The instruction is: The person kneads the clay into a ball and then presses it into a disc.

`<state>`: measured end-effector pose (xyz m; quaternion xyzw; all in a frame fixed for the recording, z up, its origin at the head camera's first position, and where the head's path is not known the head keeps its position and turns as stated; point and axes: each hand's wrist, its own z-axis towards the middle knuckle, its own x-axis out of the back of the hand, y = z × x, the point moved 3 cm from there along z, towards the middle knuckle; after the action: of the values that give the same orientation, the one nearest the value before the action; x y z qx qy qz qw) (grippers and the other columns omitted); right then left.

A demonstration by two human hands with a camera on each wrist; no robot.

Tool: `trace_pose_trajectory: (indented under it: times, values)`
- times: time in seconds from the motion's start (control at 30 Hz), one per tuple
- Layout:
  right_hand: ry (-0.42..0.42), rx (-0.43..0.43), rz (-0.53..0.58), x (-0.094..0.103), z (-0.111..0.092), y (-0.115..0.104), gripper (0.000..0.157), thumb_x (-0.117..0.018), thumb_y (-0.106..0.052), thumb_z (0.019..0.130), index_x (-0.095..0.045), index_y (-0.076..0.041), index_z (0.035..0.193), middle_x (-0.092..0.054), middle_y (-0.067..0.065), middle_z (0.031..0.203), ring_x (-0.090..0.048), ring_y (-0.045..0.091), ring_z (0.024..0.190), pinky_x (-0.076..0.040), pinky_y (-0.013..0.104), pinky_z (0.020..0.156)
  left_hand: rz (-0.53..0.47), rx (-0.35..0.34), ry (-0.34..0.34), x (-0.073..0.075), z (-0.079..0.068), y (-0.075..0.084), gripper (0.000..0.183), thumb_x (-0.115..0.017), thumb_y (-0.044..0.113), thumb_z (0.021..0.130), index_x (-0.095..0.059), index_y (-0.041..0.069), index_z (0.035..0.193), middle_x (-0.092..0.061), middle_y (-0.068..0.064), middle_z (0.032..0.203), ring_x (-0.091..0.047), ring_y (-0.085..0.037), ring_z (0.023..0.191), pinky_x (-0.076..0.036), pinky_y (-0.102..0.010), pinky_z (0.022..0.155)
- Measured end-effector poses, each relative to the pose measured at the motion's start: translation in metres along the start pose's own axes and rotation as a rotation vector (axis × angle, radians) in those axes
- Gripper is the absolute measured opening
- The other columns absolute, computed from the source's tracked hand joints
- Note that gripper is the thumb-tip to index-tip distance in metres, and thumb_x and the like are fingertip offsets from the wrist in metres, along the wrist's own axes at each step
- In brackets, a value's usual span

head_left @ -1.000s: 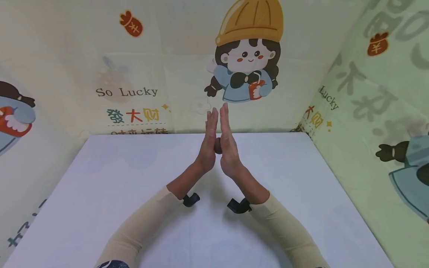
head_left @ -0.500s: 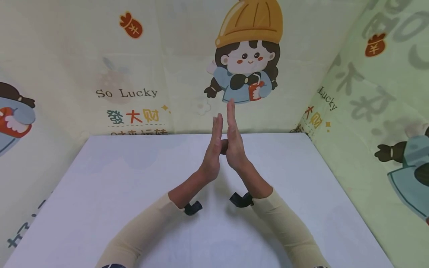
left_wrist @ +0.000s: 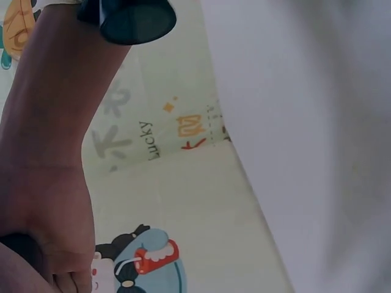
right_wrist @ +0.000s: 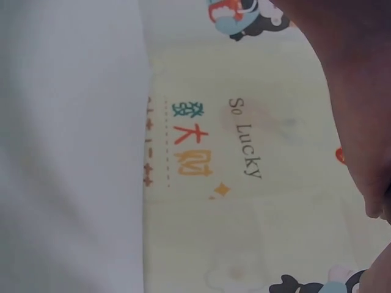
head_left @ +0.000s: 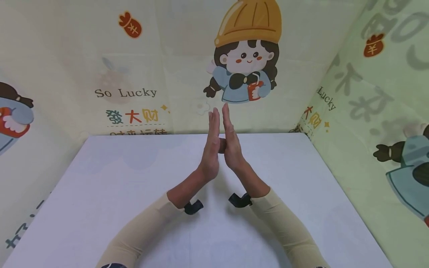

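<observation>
A small dark brown lump [head_left: 222,145], rounded where it shows, is held between my two palms. Most of it is hidden by the hands, so its kind cannot be told. My left hand [head_left: 210,152] presses it from the left with straight fingers pointing away. From the right, my right hand [head_left: 232,147] presses against it, its fingers straight too, with fingertips slightly farther forward. In the left wrist view the dark lump [left_wrist: 23,249] shows at the lower left beside the palm. Both hands are raised over the white table [head_left: 134,178].
Behind the table hangs a pale printed cloth [head_left: 181,74] with cartoon figures and lettering, continuing along both sides. Dark wrist-camera mounts [head_left: 240,200] stick out inward under the wrists. Soft arm shadows fall on the tabletop.
Both hands first shifted right while the right hand slid forward past the left. Since then they have moved slightly left, and the right hand has drawn back. The lump stayed between the palms.
</observation>
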<state>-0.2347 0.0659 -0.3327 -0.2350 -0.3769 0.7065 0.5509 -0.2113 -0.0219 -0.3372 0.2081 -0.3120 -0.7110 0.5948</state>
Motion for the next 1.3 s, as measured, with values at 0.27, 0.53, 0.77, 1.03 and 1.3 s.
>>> trace_pose_trajectory:
  times: [0.27, 0.53, 0.77, 1.03, 1.3]
  values:
    - [0.011, -0.006, -0.011, -0.009, -0.006, 0.006, 0.065, -0.013, -0.041, 0.114, 0.0, -0.009, 0.169, -0.022, -0.005, 0.173, -0.057, 0.007, 0.115, -0.034, 0.031, 0.109, 0.026, -0.016, 0.053, 0.009, 0.01, 0.005, 0.085, -0.016, 0.06, 0.109, 0.0, 0.001, 0.167, 0.005, -0.009, 0.177, 0.014, -0.019, 0.16, 0.009, -0.045, 0.125]
    - [-0.004, 0.082, -0.096, -0.022, -0.013, 0.004, 0.08, -0.015, -0.058, 0.112, 0.004, -0.004, 0.167, -0.053, 0.007, 0.065, -0.045, 0.019, 0.062, -0.041, 0.032, 0.077, 0.002, 0.017, 0.099, 0.022, 0.028, 0.005, 0.082, -0.017, 0.059, 0.108, 0.0, 0.007, 0.169, 0.007, -0.002, 0.177, 0.015, -0.012, 0.159, 0.01, -0.046, 0.124]
    - [-0.006, 0.065, -0.141, -0.027, -0.019, 0.0, 0.085, -0.016, -0.062, 0.11, 0.005, -0.004, 0.167, 0.003, 0.011, 0.176, -0.036, 0.02, 0.144, -0.025, 0.048, 0.12, 0.024, 0.037, 0.111, 0.03, 0.035, -0.001, 0.079, -0.017, 0.055, 0.109, 0.0, 0.005, 0.168, 0.007, -0.006, 0.177, 0.015, -0.012, 0.159, 0.013, -0.048, 0.123]
    - [-0.028, 0.074, -0.108, -0.033, -0.017, -0.01, 0.081, -0.016, -0.057, 0.112, 0.008, -0.003, 0.166, 0.015, 0.006, 0.175, 0.005, 0.02, 0.161, -0.003, 0.047, 0.127, -0.02, 0.119, 0.093, 0.034, 0.036, -0.018, 0.071, -0.018, 0.036, 0.106, 0.003, 0.01, 0.169, 0.011, 0.0, 0.176, 0.017, -0.008, 0.157, 0.015, -0.053, 0.122]
    - [-0.024, 0.057, -0.095, -0.03, -0.011, -0.016, 0.083, -0.017, -0.06, 0.11, 0.01, -0.005, 0.167, 0.016, 0.004, 0.175, -0.013, 0.015, 0.155, -0.032, 0.033, 0.11, -0.047, 0.187, 0.021, 0.032, 0.032, -0.036, 0.07, -0.016, 0.035, 0.105, 0.004, 0.015, 0.17, 0.014, 0.0, 0.176, 0.019, -0.008, 0.156, 0.015, -0.057, 0.121]
